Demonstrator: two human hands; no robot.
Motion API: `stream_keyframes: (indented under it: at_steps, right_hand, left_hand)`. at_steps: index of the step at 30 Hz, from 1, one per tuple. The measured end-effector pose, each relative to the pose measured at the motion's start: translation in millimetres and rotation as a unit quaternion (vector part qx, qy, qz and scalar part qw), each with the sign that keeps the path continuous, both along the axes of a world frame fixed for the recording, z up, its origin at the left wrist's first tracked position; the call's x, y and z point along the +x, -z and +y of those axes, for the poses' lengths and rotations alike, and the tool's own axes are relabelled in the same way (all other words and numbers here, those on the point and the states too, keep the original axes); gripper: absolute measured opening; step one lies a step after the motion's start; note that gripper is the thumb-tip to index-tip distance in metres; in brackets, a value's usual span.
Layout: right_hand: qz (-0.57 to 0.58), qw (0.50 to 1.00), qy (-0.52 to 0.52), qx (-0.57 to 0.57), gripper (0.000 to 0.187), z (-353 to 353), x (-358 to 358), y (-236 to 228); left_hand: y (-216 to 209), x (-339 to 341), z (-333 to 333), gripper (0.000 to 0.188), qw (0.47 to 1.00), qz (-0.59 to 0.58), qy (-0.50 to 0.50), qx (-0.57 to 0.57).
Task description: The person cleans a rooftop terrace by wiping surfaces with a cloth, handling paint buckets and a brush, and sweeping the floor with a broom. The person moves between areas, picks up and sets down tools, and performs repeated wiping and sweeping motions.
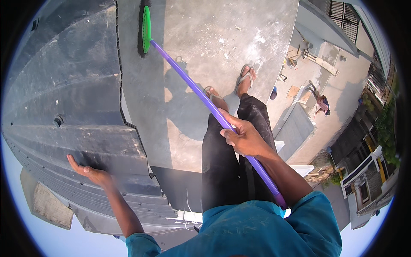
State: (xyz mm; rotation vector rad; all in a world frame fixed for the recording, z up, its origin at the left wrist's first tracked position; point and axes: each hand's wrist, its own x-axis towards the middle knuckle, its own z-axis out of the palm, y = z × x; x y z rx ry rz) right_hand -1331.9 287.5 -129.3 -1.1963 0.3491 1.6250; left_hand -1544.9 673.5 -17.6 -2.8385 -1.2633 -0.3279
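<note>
My right hand [248, 138] is wrapped round the purple pole of a broom [184, 76]. The pole slants from beside my right upper arm to the far left, where a green head with dark bristles rests at the shaded strip along the roof edge. Stretched out to the left, my left hand [92, 172] has its fingers apart and holds nothing. It is over or beside the dark grey roof sheets [81, 103]; whether it touches them I cannot tell. My sandalled feet stand on the concrete slab [192, 25], a little right of the broom head.
Pale dust and small crumbs [226, 55] lie on the slab near my feet. Along the right the slab ends at a drop. Far below, another person [322, 104] is bent over in a yard with boards and tools. White cables [187, 222] lie near the roof's lower corner.
</note>
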Motion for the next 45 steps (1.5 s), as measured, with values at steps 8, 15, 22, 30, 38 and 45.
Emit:
stream_keyframes:
  at_steps: [8, 15, 22, 30, 38, 45]
  right_hand:
    - [-0.039, 0.996, -0.079, -0.010, 0.052, 110, -29, 162]
    - [-0.181, 0.963, -0.145, -0.135, 0.052, -70, 20, -4]
    - [-0.068, 0.981, -0.181, 0.033, 0.054, 29, -127, 56]
    - [-0.147, 0.960, -0.142, -0.191, 0.050, -91, 4, 58]
    - [-0.220, 0.936, -0.266, -0.071, 0.054, -127, -39, -70]
    - [-0.085, 0.938, -0.330, -0.071, 0.054, -82, -45, 74]
  left_hand:
    - [7, 4, 7, 0.082, 1.000, 0.002, 0.017, -0.017]
    - [1, -3, 0, 0.086, 0.998, -0.036, 0.012, -0.046]
    - [3, 3, 6, 0.092, 0.999, -0.001, 0.039, -0.018]
    - [6, 0, 4, 0.094, 0.998, -0.018, 0.052, -0.014]
    - [6, 0, 8, 0.092, 0.998, -0.023, 0.049, -0.013]
    - [3, -1, 9, 0.093, 1.000, 0.010, 0.027, 0.010]
